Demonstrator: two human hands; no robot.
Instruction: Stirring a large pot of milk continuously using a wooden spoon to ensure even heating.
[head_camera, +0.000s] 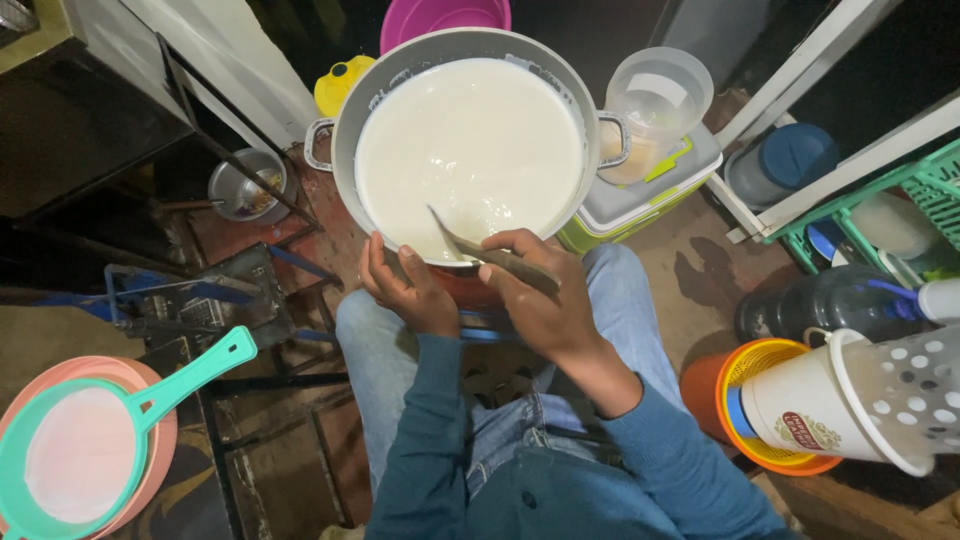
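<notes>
At the far left, a teal plastic sieve with a long handle (75, 445) rests on top of a pink round plastic basin (150, 440). Further up, a small grey metal bowl (243, 185) sits on the floor beside a dark metal frame (215, 300).

The left hand (405, 285) presses against the near rim of the large round aluminium pot (345, 140), fingers together and curled on the rim. The pot stands directly in front of the person's knees and is filled almost to the brim with white liquid (470, 140).

The right hand (545, 300) is closed around the brown wooden handle of a utensil (495, 258). The metal end of the utensil dips into the white liquid at the near edge of the pot.

To the right of the pot, a clear plastic jug (655, 100) sits on a grey-lidded green cooler box (640, 205). At the far right, a white perforated plastic container (900, 395) lies on its side above an orange plastic basket (765, 410).
</notes>
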